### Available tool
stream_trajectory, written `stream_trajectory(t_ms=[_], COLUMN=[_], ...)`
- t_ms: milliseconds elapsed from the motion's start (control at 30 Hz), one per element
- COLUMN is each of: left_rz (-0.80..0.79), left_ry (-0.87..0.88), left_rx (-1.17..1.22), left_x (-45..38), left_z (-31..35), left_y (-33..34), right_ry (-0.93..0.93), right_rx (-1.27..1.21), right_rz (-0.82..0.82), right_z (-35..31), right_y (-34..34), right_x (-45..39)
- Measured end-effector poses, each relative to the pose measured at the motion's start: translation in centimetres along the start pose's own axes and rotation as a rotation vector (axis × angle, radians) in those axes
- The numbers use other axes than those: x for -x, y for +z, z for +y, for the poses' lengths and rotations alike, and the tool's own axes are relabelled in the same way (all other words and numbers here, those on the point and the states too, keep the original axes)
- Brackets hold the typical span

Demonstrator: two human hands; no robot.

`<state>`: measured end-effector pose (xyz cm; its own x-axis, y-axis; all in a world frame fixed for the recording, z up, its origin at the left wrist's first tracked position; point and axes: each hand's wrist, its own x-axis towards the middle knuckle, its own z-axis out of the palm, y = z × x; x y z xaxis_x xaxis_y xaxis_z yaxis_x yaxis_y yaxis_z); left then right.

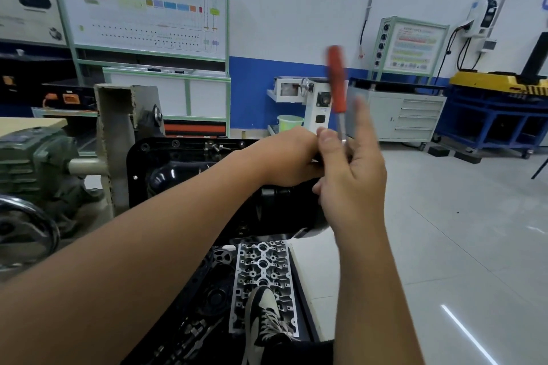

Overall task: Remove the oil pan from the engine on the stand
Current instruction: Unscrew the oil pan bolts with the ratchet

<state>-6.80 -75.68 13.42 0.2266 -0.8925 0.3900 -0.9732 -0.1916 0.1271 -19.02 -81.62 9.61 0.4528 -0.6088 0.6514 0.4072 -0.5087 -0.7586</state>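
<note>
Head view looks down at the black oil pan (178,169), which sits bolted face-up on the engine held by the stand (115,133); the pan is just right of the stand's grey upright post, and its flange still lies flush on the block, so it is not yet off. Both hands meet over the pan's right-hand edge. The left hand (289,157) reaches across from the post side with its fingers curled down out of sight at the flange; what it grips I cannot tell. The right hand (353,175) holds a red-handled screwdriver (336,80) upright, thumb and curled lower fingers pinching the metal shank while the forefinger (363,118) sticks out straight; the handle is blurred. Below the pan, away from the post, a bare cylinder head (262,281) lies on a tray near the person's shoe (264,314). The step in hand looks like working the flange: either freeing a last fastener or getting ready to pry the seal. Several bolt holes along the pan's far edge look empty. Next, the blade tip needs to go into the joint at the pan's edge, gently, so the mating face is not gouged.
</note>
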Motion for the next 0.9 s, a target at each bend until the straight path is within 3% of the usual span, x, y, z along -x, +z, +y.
stream_trajectory(t_ms=[67, 133, 233, 300, 400, 500, 567, 667, 767, 833, 900], left_rz=[0.002, 0.006, 0.07, 0.067, 0.088, 0.122, 0.297, 0.482, 0.28, 0.084, -0.009], left_ry=[0.007, 0.021, 0.05, 0.055, 0.006, -0.111, -0.247, -0.489, -0.555, -0.537, -0.498], left_rx=[0.043, 0.04, -0.015, -0.008, 0.133, 0.437, 0.598, 0.474, 0.367, 0.249, 0.162], left_x=[-0.2, -0.1, 0.3, 0.3, -0.2, -0.6, -0.9, -1.9, -2.8, -3.3, -3.8], left_z=[0.2, 0.1, -0.4, -0.6, -0.7, -1.7, -2.8, -4.6, -5.5, -5.4, -5.2], left_y=[0.1, 0.1, 0.0, 0.2, 0.3, -0.2, -0.5, -0.2, 0.4, 0.8, 1.0], right_ry=[0.184, 0.167, -0.118, -0.159, -0.047, 0.177, 0.264, 0.299, 0.268, 0.218, 0.196], right_rx=[-0.29, -0.294, 0.077, 0.083, -0.028, -0.104, -0.05, 0.024, 0.042, 0.126, 0.177], right_rz=[0.221, 0.29, -0.055, -0.162, 0.124, 0.371, 0.377, 0.301, 0.272, 0.273, 0.266], right_z=[0.0, -0.2, 0.2, 0.4, 1.1, 1.7, 2.6, 3.5, 3.6, 3.6, 3.7], right_y=[1.0, 1.3, 0.3, -0.3, 0.2, -0.6, -1.9, -3.2, -3.7, -3.9, -3.9], right_x=[0.1, 0.3, -0.1, -0.2, 0.0, -0.3, -0.4, -0.1, -0.1, -0.2, -0.2])
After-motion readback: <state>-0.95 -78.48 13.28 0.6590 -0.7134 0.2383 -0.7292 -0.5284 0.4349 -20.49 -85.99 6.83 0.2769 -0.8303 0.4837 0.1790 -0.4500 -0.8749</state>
